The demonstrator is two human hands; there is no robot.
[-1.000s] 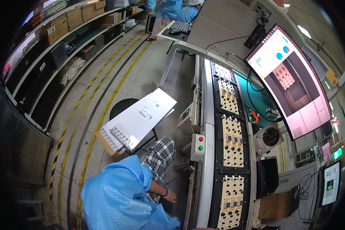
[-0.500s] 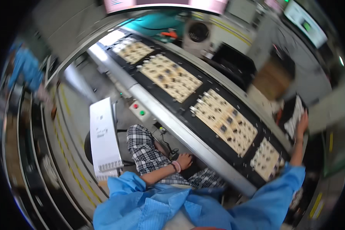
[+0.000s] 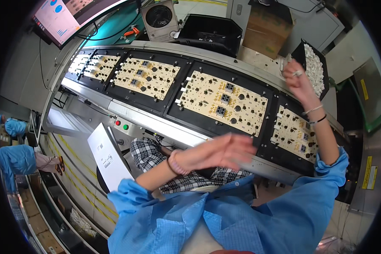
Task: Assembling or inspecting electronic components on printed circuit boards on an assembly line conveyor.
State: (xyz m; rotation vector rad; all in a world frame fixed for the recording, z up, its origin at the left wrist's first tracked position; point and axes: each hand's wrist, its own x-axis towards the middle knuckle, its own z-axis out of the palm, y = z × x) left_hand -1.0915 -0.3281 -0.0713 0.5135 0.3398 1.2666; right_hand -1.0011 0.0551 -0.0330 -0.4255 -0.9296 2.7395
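Note:
My right hand (image 3: 299, 84) is raised beside a black bin (image 3: 300, 57) heaped with small white parts (image 3: 314, 67). Its fingers are curled, and a small white part (image 3: 297, 73) shows between them. Stretched out over my lap, my left hand (image 3: 222, 152) has its fingers extended, blurred by motion and holding nothing. It hovers at the near rail of the conveyor. Beyond it lies a cream circuit board (image 3: 207, 95) in a black carrier, with white connectors along its left edge and dark square components. Another circuit board (image 3: 285, 127) lies under my right forearm, partly hidden.
More boards (image 3: 146, 78) continue leftward along the line. Behind the metal rail (image 3: 127, 122) stand a fan (image 3: 158, 17), a black crate (image 3: 209, 31) and a cardboard box (image 3: 266, 31). A control box (image 3: 122, 125) with buttons hangs in front. Another person (image 3: 17, 163) is far left.
My right hand has come away from the bin with a white part. The left has lifted off my lap toward the conveyor. My view has turned, so the boards appear shifted.

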